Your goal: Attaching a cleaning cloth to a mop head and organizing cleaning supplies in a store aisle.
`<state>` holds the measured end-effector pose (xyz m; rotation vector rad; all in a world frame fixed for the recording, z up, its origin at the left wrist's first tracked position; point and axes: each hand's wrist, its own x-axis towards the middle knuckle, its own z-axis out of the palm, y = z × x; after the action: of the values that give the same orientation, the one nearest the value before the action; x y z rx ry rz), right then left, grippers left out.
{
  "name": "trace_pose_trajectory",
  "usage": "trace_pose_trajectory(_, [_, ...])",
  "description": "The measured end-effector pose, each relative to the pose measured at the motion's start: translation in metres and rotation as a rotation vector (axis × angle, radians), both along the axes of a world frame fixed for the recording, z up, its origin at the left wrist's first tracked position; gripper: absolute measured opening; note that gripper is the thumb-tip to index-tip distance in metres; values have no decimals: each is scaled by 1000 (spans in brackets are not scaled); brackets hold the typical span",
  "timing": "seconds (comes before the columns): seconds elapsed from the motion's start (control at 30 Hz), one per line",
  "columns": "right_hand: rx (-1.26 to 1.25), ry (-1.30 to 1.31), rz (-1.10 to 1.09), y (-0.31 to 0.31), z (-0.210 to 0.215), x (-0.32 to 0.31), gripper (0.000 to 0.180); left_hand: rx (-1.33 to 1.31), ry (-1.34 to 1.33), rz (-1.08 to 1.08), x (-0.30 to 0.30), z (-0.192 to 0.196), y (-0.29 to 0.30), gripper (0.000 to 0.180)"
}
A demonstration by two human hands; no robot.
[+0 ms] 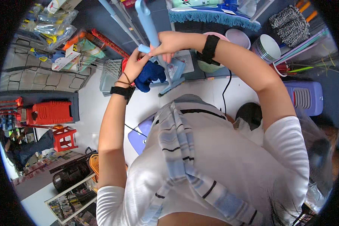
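My right hand is wrapped around a long-handled brush. Its light blue handle has a hanging hole at the top, and a grey shaft runs down to a narrow head with dark bristles, just above the floor. Close against the right hand, my left hand has its fingers pressed together. A short light blue tube end shows between the hands; what the left fingers grip is hidden. A bunched dark blue cloth-like item is beside the left hand, and I cannot tell whether it is held.
Blue-fringed mop, stacked buckets and poles line the far shelf. Packaged tools hang at left. A purple stool stands right, another purple item lies below me. Red stools and a person are far left.
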<state>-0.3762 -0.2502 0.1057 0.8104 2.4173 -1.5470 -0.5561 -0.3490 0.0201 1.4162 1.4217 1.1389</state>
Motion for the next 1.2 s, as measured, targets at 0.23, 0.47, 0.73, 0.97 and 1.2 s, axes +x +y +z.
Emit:
trace_pose_trajectory(0.23, [119, 127, 120, 6, -8, 0, 24, -24, 90, 113, -4, 14, 11, 29])
trace_pose_trajectory(0.47, [365, 131, 88, 9, 18, 16, 21, -104, 84, -50, -19, 38, 36, 29])
trace_pose_trajectory(0.73, [329, 137, 20, 17, 14, 24, 21, 77, 72, -114, -16, 32, 77, 31])
trace_pose_trajectory(0.97, [320, 141, -65, 35, -46, 26, 32, -213, 40, -240, 4, 15, 96, 43])
trace_pose_trajectory(1.2, [463, 181, -83, 34, -70, 24, 41, -478, -361, -220, -2, 8, 86, 43])
